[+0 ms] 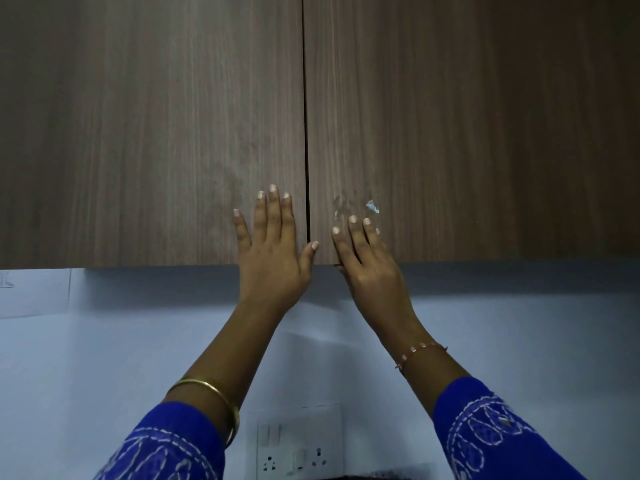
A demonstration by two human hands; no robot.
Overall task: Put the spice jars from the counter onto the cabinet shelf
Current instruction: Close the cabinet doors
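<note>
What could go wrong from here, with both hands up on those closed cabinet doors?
1. The brown wood-grain cabinet doors show no handles; the left hand lies flat, so fingers may slip instead of pulling a door open.
2. The right hand curls at the right door's bottom edge by the centre gap; a pinch seems possible.
3. No spice jars are in view.

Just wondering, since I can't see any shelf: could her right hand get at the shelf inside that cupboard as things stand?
Probably not yet. Both cabinet doors look shut, with only a thin seam between them, so the shelf is hidden. The right hand lies on the right door's lower edge, seemingly placed to pull it open.
</note>
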